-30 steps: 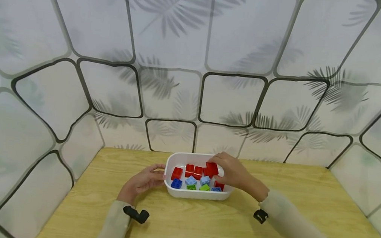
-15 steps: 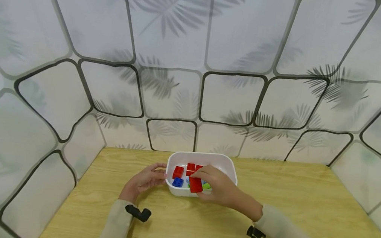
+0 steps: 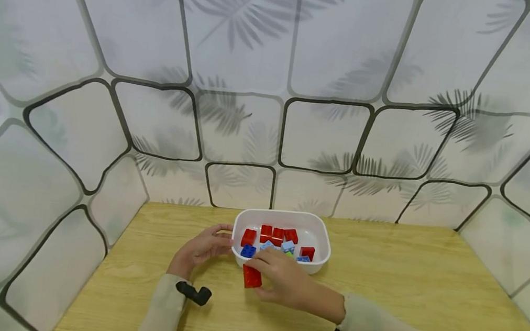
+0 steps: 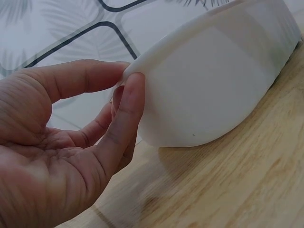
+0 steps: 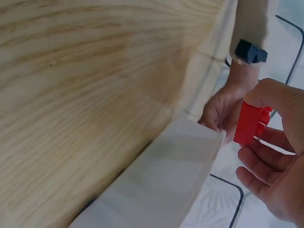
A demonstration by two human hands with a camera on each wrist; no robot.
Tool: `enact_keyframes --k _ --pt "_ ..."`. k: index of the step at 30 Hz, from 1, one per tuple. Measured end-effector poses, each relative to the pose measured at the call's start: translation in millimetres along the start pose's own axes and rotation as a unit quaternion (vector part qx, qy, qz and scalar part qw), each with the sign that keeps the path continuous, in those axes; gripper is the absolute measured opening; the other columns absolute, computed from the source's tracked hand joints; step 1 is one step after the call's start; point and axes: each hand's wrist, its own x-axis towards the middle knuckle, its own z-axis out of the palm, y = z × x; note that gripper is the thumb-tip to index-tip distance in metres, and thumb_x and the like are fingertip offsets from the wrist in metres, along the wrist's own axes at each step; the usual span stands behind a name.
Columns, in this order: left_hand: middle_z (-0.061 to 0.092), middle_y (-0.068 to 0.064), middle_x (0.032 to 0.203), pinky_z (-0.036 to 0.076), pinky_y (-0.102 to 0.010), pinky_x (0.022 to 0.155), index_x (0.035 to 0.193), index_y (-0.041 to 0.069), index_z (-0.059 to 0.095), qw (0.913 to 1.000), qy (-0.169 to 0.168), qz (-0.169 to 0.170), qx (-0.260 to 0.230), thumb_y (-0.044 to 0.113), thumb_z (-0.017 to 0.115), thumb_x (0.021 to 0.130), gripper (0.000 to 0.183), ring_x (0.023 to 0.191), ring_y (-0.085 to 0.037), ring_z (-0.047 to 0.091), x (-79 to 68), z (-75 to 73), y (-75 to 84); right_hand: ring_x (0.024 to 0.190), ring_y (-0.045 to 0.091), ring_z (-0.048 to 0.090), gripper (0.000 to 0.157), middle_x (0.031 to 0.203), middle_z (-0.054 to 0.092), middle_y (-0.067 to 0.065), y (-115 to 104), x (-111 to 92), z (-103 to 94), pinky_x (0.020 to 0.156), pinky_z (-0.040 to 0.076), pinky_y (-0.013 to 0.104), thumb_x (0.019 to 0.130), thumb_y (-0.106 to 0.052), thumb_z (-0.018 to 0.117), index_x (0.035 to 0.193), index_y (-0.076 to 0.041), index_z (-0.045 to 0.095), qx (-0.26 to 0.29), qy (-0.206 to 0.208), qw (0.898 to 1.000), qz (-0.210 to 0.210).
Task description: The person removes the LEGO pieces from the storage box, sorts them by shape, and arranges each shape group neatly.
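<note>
Red rectangular plastic brick with studs [image 3: 252, 277]: held up above the pale yellow wood-grained counter [image 3: 400, 293], just in front of the front-left part of the white rounded plastic container [image 3: 320, 233]. Pinched in the fingers of the right hand [image 3: 283, 280], parted only by the brick's own body, with the studs turned toward the palm in the right wrist view and the lower fingers loosely bent, clear of it. Grips the container's rim at its left end with the left hand [image 3: 208, 247], fingers nearly together across the thin wall. Inside the container: five more red bricks [image 3: 266, 233], a dark blue brick [image 3: 248, 251], two light blue bricks [image 3: 288, 247], a medium blue brick [image 3: 303, 259] by the front wall and a bit of lime green [image 3: 290, 254], partly hidden behind the right hand. Behind the counter, a pale backdrop [image 3: 324, 134] with dark rounded outlines and grey fern leaves.
</note>
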Motion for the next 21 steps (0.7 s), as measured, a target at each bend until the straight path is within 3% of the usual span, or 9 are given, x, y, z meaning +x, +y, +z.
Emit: enact_keyframes --k 7,14,21 --pt "0.065 -0.003 0.11 0.06 -0.026 0.087 0.137 -0.004 0.039 0.9999 0.01 -0.005 0.003 -0.001 0.056 0.099 0.042 0.09 -0.009 0.069 -0.5 0.4 -0.2 0.111 0.015 0.062 0.048 0.12 0.068 0.001 -7 0 9.3 0.1 0.054 0.028 0.085 -0.031 0.083 0.126 -0.012 0.068 -0.028 -0.062 0.998 0.002" --pt "0.066 -0.002 0.107 0.06 -0.025 0.085 0.137 -0.003 0.039 0.9999 0.011 -0.007 -0.005 -0.003 0.055 0.099 0.041 0.088 -0.009 0.07 0.4 -0.7 -2.1 0.108 0.015 0.063 0.043 0.115 0.068 0.0 -9 0 22.9 0.098 0.054 0.027 0.084 -0.029 0.082 0.121 -0.011 0.069 -0.063 -0.071 0.995 -0.023" --pt "0.065 -0.001 0.107 0.06 -0.025 0.084 0.133 0.0 0.042 0.9999 0.013 -0.003 -0.011 -0.004 0.054 0.099 0.036 0.088 -0.009 0.07 1.9 -0.2 -1.9 0.109 0.014 0.061 0.04 0.115 0.067 0.0 -11 2 30.5 0.101 0.052 0.026 0.087 -0.029 0.079 0.121 -0.011 0.067 -0.059 -0.109 0.992 -0.005"
